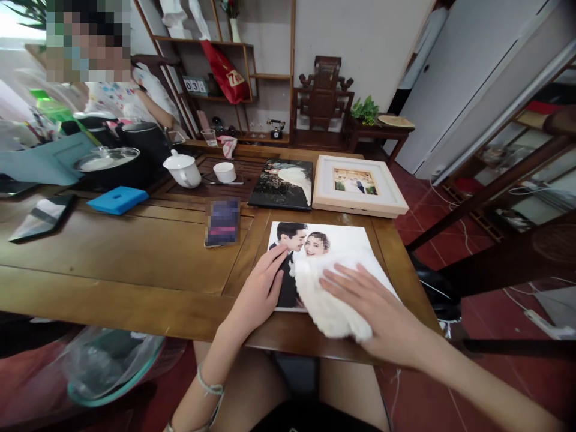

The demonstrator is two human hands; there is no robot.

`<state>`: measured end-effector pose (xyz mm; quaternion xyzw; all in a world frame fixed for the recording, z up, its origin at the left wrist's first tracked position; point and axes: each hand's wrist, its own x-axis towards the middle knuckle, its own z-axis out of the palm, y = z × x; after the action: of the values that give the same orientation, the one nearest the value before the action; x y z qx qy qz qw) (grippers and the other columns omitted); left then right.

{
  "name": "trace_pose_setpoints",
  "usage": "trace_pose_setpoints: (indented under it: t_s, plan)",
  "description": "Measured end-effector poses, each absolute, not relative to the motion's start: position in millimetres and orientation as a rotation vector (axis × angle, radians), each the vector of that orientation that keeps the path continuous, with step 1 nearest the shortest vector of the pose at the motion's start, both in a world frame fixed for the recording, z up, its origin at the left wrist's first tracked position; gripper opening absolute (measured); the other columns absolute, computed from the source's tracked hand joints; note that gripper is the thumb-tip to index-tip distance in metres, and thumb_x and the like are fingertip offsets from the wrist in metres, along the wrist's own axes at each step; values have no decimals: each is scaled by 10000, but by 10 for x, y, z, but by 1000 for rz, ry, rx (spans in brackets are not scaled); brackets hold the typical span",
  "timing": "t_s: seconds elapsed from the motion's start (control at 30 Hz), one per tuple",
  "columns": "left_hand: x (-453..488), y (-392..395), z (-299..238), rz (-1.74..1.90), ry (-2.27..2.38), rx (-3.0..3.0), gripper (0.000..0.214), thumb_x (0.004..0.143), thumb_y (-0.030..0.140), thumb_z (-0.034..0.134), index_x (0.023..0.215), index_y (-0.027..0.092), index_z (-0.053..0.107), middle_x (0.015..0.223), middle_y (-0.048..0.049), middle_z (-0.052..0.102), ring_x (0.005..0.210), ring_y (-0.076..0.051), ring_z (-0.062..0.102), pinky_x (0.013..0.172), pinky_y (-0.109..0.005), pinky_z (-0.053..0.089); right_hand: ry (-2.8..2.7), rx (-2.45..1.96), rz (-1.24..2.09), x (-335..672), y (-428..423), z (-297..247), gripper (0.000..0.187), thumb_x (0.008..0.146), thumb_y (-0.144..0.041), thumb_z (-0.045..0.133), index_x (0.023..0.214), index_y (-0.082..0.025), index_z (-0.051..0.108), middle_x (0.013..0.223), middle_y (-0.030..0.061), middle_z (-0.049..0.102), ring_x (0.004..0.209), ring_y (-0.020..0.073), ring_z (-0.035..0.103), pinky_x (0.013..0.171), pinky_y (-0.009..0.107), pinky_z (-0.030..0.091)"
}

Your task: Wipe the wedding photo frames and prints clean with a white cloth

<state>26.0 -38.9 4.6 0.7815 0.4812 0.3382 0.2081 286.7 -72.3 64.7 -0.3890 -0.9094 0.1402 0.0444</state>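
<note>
A photo panel (360, 240) with a picture of a couple lies flat near the table's front edge. My left hand (261, 282) rests on its left side, fingers stretched out and the thumb slightly apart. A white cloth (319, 300) is spread over the panel's middle and lower part and hangs past its near edge. On top of the cloth, my right hand (360, 294) holds it against the panel, its fingers long and pressed down; the underside of that hand is hidden.
Behind the panel lie a dark photo panel (283, 183) and a white framed photo (324, 186). A phone (222, 222), blue block (117, 200), lidded white cup (182, 169), small white cup (225, 172) and black pot (108, 165) occupy the wooden table (180, 270). Another person (112, 96) sits at far left.
</note>
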Motion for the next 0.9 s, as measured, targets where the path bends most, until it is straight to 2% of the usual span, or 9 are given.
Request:
trace_pose_setpoints:
  t_s: [0.13,0.3,0.47,0.57,0.63,0.73,0.9]
  plan:
    - [259,-393,44,947,1340,2180,448,993,217,342,1432,206,434,1506,-111,421,1420,-235,354,1192,-482,293,-2607,-1303,299,2926,-40,500,798,707,-133,504,1486,-226,363,1540,86,377,1442,283,263,1163,579,154]
    - [264,-408,63,930,1359,2180,447,997,223,327,1430,205,435,1503,-108,426,1417,-231,361,1189,-483,300,-2495,-1451,153,2933,374,423,768,723,-121,469,1479,-201,363,1545,93,366,1445,284,257,1164,582,150]
    - [271,-410,59,932,1370,2165,450,996,224,326,1431,203,435,1506,-109,424,1417,-236,362,1188,-490,302,-2535,-1610,188,2868,-271,486,742,756,-203,482,1485,-148,353,1552,145,330,1432,369,259,1104,666,237]
    - [273,-402,48,958,1350,2172,454,995,213,331,1438,221,427,1506,-100,425,1419,-232,359,1191,-487,297,-2742,-1432,271,2836,-840,564,900,631,-149,525,1507,-161,319,1567,132,297,1447,388,200,1102,662,262]
    - [271,-399,43,965,1345,2169,457,994,210,335,1442,230,422,1508,-96,423,1419,-231,360,1191,-487,299,-2848,-1316,327,2813,-1042,609,968,570,-133,540,1511,-167,315,1567,134,298,1445,403,194,1106,671,245]
    - [267,-395,39,958,1352,2164,456,994,214,340,1442,227,420,1510,-97,419,1418,-235,358,1188,-495,299,-2887,-1249,381,2757,-939,620,999,539,-138,561,1507,-156,317,1567,140,304,1443,399,198,1136,667,155]
    - [265,-394,34,951,1334,2180,445,995,217,337,1428,197,437,1503,-116,421,1419,-231,355,1192,-482,292,-2722,-1309,303,2659,-157,529,893,628,-145,581,1488,-143,344,1572,159,291,1460,353,157,1152,623,74]
